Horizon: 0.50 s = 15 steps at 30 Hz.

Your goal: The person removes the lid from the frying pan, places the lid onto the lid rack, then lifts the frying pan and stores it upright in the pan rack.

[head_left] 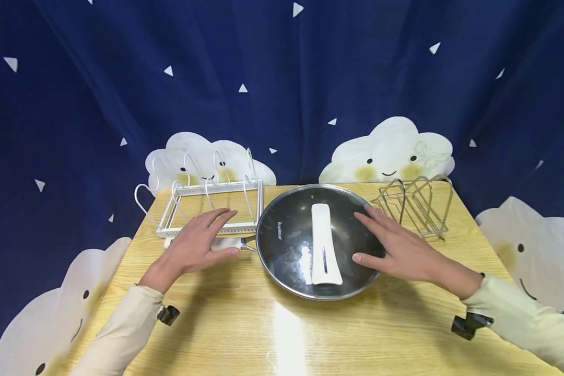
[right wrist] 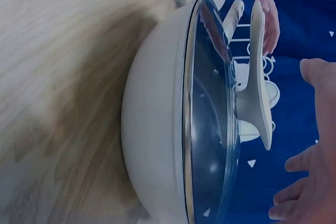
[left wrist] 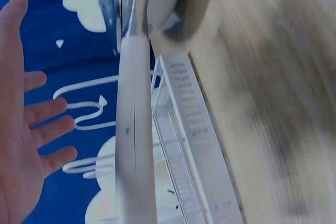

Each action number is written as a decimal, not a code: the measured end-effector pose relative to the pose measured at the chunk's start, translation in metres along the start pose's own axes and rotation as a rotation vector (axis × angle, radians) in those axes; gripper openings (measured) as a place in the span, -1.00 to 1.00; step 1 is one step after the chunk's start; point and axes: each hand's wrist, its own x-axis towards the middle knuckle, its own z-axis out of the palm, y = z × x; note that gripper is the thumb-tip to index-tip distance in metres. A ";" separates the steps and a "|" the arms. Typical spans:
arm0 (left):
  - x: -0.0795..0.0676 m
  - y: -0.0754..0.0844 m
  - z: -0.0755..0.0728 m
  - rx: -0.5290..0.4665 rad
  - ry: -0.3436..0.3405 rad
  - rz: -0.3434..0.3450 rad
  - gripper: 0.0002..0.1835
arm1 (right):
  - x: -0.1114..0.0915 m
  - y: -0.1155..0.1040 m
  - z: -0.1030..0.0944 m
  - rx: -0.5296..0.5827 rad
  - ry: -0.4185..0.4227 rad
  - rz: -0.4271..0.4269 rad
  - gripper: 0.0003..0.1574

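Note:
A cream frying pan (right wrist: 152, 114) stands on the table, covered by a glass lid (head_left: 286, 261) with a metal rim. Across the lid runs a long white lid handle (head_left: 321, 230). The pan's white handle (left wrist: 135, 129) points left. Above that handle hovers my left hand (head_left: 195, 243), fingers spread; the left wrist view shows a gap between them. My right hand (head_left: 399, 248) is over the lid's right side with its fingers apart. In the right wrist view it stays clear of the lid. Neither hand holds anything.
A white wire rack (head_left: 211, 230) stands behind the pan handle at the left. At the right back is a smaller metal rack (head_left: 415, 209) with upright loops. Behind the wooden table (head_left: 244, 334) hangs a dark blue curtain (head_left: 282, 94) with clouds and triangles.

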 end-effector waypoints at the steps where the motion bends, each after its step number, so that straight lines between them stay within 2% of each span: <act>1: 0.000 -0.002 -0.001 -0.015 -0.005 -0.005 -0.04 | 0.001 -0.001 0.001 0.015 -0.001 -0.001 0.15; 9: -0.001 -0.020 -0.004 -0.085 -0.060 -0.061 -0.06 | 0.006 -0.012 0.008 0.147 -0.006 0.012 0.08; 15: -0.002 -0.029 0.000 -0.125 -0.040 -0.033 -0.15 | 0.007 -0.021 0.010 0.299 -0.004 0.061 0.02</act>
